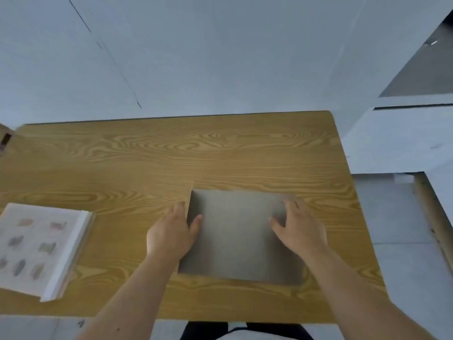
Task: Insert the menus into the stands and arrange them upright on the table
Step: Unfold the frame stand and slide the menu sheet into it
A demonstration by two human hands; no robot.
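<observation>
A grey rectangular board (pixel 239 241), blurred and plain on its upper face, sits at the middle of the wooden table (pixel 171 153). My left hand (pixel 171 234) grips its left edge, thumb on top. My right hand (pixel 299 229) holds its right side, fingers over the far right corner. To the left, a menu with small food pictures (pixel 34 246) lies flat in a clear stand with a white base strip (pixel 68 256).
A brown box corner (pixel 5 138) shows at the table's far left edge. Grey floor lies to the right of the table, with a wooden frame (pixel 434 222) at the right border. A pale wall stands behind the table.
</observation>
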